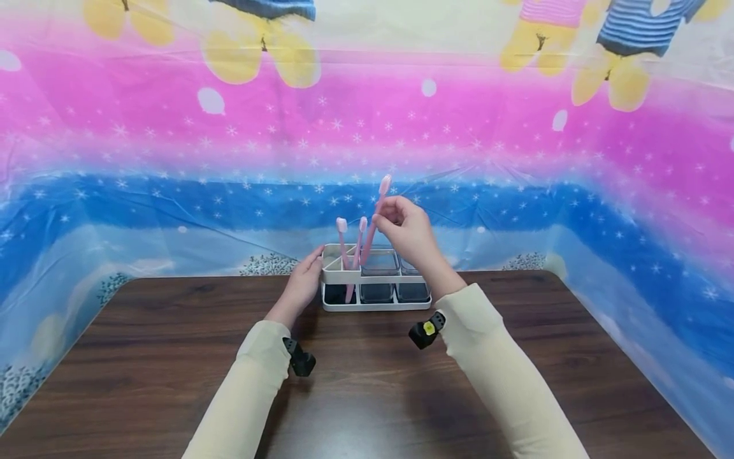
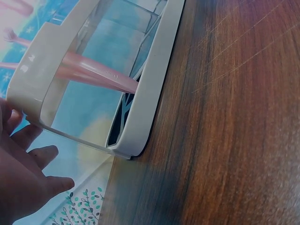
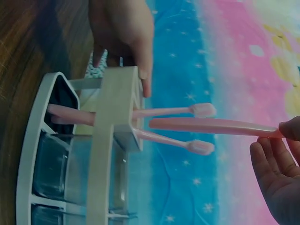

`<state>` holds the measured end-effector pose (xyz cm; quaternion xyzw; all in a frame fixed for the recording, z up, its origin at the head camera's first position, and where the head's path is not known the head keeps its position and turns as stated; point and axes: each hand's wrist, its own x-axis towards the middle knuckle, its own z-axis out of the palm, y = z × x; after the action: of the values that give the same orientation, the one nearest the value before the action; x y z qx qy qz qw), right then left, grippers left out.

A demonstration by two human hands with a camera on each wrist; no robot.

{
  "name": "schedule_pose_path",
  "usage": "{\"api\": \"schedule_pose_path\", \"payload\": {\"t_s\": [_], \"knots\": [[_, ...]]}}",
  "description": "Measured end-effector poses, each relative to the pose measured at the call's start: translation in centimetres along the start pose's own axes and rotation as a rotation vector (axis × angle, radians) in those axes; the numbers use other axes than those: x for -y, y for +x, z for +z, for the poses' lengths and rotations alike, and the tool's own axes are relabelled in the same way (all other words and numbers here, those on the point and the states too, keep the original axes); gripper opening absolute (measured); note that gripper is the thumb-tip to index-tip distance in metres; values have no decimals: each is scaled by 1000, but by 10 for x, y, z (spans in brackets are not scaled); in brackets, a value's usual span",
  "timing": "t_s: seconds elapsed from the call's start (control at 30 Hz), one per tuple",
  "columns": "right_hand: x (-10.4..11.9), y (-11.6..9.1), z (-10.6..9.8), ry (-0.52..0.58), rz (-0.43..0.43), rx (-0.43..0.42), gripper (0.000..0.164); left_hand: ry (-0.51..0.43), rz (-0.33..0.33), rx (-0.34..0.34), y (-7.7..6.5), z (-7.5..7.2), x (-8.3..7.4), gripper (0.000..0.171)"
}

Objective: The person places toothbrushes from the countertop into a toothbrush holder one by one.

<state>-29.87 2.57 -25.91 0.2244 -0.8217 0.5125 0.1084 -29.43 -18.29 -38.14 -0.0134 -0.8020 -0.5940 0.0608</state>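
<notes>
A white toothbrush holder (image 1: 378, 279) with clear cups (image 1: 377, 293) stands on the table. Two pink toothbrushes stand in its left section, one with its head at the left (image 1: 342, 225) and another beside it (image 1: 360, 237). My right hand (image 1: 408, 231) pinches a third pink toothbrush (image 3: 211, 125) between thumb and fingers, bristle head up. Its lower end is above the holder's top, apart from it in the right wrist view. My left hand (image 1: 302, 282) rests against the holder's left side with its fingers fairly straight; the left wrist view shows fingertips (image 2: 47, 153) beside the frame.
The dark wooden table (image 1: 355, 395) spreads in front of the holder and to both sides. Behind it hangs a patterned pink and blue cloth (image 1: 275, 134). Black wrist cameras are strapped to the left sleeve (image 1: 301, 358) and the right sleeve (image 1: 425, 330).
</notes>
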Motion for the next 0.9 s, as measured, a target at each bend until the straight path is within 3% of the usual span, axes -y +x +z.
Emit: {"api": "schedule_pose_path", "payload": {"t_s": [0.43,0.9], "knots": [[-17,1,28,2,-4,11,15,7,23,-7,0,0,-1,47],[-46,-9,51,-86,72,120,20,-1,15,7,0,1,2,48]]}}
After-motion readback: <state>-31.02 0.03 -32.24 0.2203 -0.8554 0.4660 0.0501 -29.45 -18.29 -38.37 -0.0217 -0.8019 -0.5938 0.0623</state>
